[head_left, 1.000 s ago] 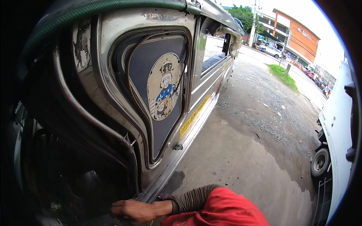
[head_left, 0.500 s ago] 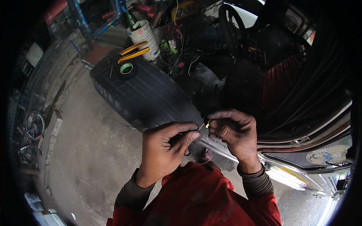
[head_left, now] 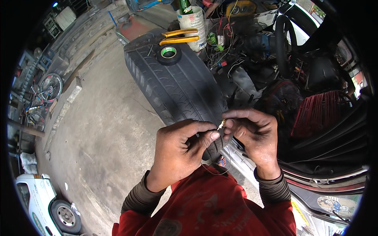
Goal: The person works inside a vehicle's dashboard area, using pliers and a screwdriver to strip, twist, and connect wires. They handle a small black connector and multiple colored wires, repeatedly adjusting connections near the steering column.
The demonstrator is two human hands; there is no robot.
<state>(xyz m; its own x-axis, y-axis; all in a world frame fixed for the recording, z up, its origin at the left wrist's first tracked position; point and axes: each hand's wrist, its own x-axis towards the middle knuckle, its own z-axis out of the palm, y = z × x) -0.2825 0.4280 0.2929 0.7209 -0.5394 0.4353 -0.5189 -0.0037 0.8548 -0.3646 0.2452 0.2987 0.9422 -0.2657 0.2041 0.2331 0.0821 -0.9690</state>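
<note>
My left hand [head_left: 177, 151] is closed, thumb and forefinger pinching the end of a thin wire [head_left: 229, 163]. The wire loops down beneath my hands. Opposite it, my right hand [head_left: 258, 135] pinches a small brass-coloured wire terminal [head_left: 222, 124] between its fingertips. Wire end and terminal meet or nearly meet; whether they are joined is too small to tell. Just beyond my hands is a black tyre [head_left: 177, 88]. On it rest a roll of black tape [head_left: 168, 58] with a green core and yellow-handled pliers [head_left: 179, 40].
A white tub [head_left: 193, 29] holding a green bottle [head_left: 185, 7] stands behind the pliers. Loose wires [head_left: 226, 49] and a steering wheel [head_left: 284, 47] show in the opened vehicle at right. Bicycles [head_left: 51, 87] and a white vehicle [head_left: 43, 196] are off to the left.
My right hand has brought the terminal up to the wire end in my left hand, closing the gap. The view has shifted, so the tyre and tools appear farther right and higher.
</note>
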